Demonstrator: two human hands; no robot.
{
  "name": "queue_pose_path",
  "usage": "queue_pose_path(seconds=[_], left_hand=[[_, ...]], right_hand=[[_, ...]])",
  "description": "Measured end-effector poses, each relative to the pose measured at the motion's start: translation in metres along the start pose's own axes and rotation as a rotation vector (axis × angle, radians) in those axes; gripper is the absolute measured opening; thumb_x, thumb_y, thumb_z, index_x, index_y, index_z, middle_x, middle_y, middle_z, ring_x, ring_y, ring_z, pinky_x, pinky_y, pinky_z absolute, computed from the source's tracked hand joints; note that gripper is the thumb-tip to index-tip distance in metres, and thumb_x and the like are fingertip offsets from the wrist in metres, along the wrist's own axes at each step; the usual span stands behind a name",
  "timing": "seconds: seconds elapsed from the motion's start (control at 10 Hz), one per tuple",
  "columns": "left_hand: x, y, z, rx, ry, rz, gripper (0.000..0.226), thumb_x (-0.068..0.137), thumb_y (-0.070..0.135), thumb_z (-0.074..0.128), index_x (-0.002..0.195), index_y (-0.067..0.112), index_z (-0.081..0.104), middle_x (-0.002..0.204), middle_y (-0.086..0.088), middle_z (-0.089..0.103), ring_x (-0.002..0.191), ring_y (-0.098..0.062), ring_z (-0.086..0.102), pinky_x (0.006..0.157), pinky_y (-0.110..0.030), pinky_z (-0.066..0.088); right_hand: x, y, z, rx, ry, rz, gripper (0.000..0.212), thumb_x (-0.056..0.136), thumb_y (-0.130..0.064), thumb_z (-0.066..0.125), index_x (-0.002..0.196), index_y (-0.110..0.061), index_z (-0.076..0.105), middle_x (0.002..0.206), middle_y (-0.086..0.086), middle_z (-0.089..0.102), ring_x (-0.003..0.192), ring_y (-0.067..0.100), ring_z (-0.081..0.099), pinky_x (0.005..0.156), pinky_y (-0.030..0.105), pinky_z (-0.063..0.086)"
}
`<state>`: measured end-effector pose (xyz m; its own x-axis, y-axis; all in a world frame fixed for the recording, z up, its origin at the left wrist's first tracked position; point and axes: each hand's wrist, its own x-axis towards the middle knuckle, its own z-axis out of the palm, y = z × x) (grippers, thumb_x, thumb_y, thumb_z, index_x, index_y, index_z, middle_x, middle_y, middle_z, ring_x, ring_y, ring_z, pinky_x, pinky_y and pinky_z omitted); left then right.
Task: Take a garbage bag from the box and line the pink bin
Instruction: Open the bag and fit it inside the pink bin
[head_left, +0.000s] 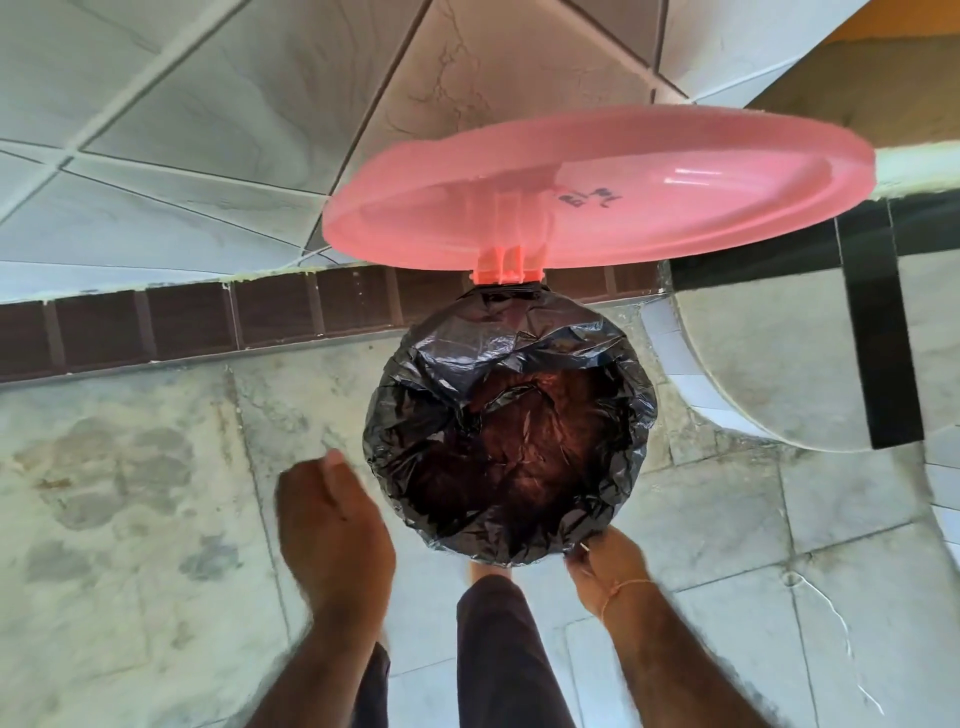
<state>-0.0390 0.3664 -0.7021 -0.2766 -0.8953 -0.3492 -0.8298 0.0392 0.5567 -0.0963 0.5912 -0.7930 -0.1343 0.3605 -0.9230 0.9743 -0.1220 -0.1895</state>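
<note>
The pink bin stands on the floor in front of me, its round lid (597, 192) swung up and open on the far hinge (501, 262). A black garbage bag (511, 431) fills the bin and is folded over the whole rim, hiding the pink body. My right hand (605, 569) pinches the bag's edge at the near right of the rim. My left hand (330, 525) hovers to the left of the bin, blurred, fingers curled and holding nothing. The bag box is not in view.
My leg (506, 654) and foot stand just below the bin. A brown tiled skirting (182, 322) and a white tiled wall (156, 130) lie behind. A curved white fixture with a black bracket (878, 338) stands at the right. The floor is pale stained tile.
</note>
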Motion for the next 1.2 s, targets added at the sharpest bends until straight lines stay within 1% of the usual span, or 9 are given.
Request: queue_pose_path(seconds=[0.1,0.2,0.3,0.4,0.5,0.6,0.7,0.9,1.2], left_hand=[[-0.017,0.041,0.004,0.028,-0.502,0.328,0.025,0.096,0.022,0.043,0.095,0.012,0.066,0.094,-0.008,0.067,0.088,-0.028,0.06,0.078,-0.037,0.049],[-0.017,0.048,0.054,0.045,-0.973,0.217,0.041,0.093,0.011,0.04,0.13,0.018,0.056,0.131,0.0,0.06,0.106,-0.008,0.058,0.087,-0.013,0.041],[0.006,0.06,0.09,-0.012,-0.879,-0.052,0.049,0.09,0.001,0.039,0.136,0.013,0.051,0.134,-0.003,0.057,0.102,-0.013,0.059,0.075,-0.011,0.038],[0.057,0.053,0.105,-0.092,-0.624,-0.332,0.043,0.091,0.002,0.04,0.132,0.01,0.053,0.126,-0.011,0.059,0.113,-0.031,0.057,0.091,-0.035,0.044],[0.07,0.049,0.094,-0.131,-0.801,-0.321,0.031,0.095,0.001,0.039,0.114,0.014,0.06,0.117,-0.012,0.057,0.104,-0.031,0.057,0.093,-0.047,0.047],[0.052,0.043,0.076,-0.221,-0.882,-0.287,0.031,0.091,-0.009,0.042,0.087,0.018,0.056,0.091,0.001,0.052,0.081,-0.014,0.052,0.071,-0.03,0.047],[0.029,0.026,0.061,0.188,-0.944,0.159,0.04,0.088,0.007,0.046,0.124,0.016,0.06,0.121,-0.001,0.066,0.105,-0.018,0.064,0.093,-0.035,0.053],[-0.017,0.016,0.03,0.883,-1.033,0.911,0.027,0.09,0.022,0.048,0.113,0.018,0.059,0.106,-0.005,0.067,0.098,-0.03,0.064,0.086,-0.038,0.049],[-0.056,-0.017,0.002,0.714,-0.765,1.141,0.024,0.073,0.019,0.041,0.074,0.023,0.065,0.071,0.003,0.058,0.064,-0.019,0.059,0.057,-0.036,0.049]], right_hand=[[-0.02,-0.025,-0.002,-0.136,0.215,-0.248,0.017,0.091,-0.003,0.041,0.079,-0.002,0.053,0.043,-0.001,0.061,0.062,0.02,0.05,0.056,0.024,0.044],[-0.052,-0.049,0.001,-0.301,0.616,-0.77,0.023,0.086,-0.013,0.045,0.087,-0.002,0.065,0.087,0.016,0.068,0.079,0.03,0.057,0.071,0.027,0.039],[-0.091,-0.062,0.02,-0.396,0.445,-1.192,0.018,0.082,-0.009,0.052,0.092,-0.008,0.067,0.089,0.003,0.061,0.08,0.016,0.053,0.072,0.017,0.037],[-0.094,-0.062,0.038,-0.544,0.201,-1.199,0.017,0.086,-0.006,0.057,0.098,-0.017,0.064,0.091,-0.003,0.061,0.077,-0.002,0.055,0.069,0.002,0.038],[-0.079,-0.061,0.047,-0.608,0.125,-1.111,0.022,0.087,-0.004,0.057,0.105,-0.016,0.063,0.104,0.002,0.064,0.08,-0.002,0.057,0.074,0.004,0.042],[-0.072,-0.059,0.051,-0.657,0.094,-1.065,0.025,0.088,-0.004,0.054,0.11,-0.013,0.063,0.111,0.005,0.064,0.088,0.013,0.061,0.086,0.03,0.052],[-0.065,-0.055,0.055,-0.77,-0.04,-0.969,0.034,0.088,-0.006,0.053,0.121,-0.014,0.059,0.115,0.006,0.065,0.098,0.02,0.063,0.095,0.042,0.051],[-0.058,-0.076,0.059,-0.744,-0.05,-0.585,0.06,0.09,-0.017,0.052,0.145,-0.028,0.032,0.134,0.009,0.056,0.123,0.034,0.053,0.108,0.048,0.04],[-0.114,-0.02,0.032,-0.695,0.19,-0.778,0.009,0.086,-0.015,0.057,0.079,-0.017,0.061,0.069,-0.007,0.061,0.065,0.011,0.054,0.057,0.021,0.038]])
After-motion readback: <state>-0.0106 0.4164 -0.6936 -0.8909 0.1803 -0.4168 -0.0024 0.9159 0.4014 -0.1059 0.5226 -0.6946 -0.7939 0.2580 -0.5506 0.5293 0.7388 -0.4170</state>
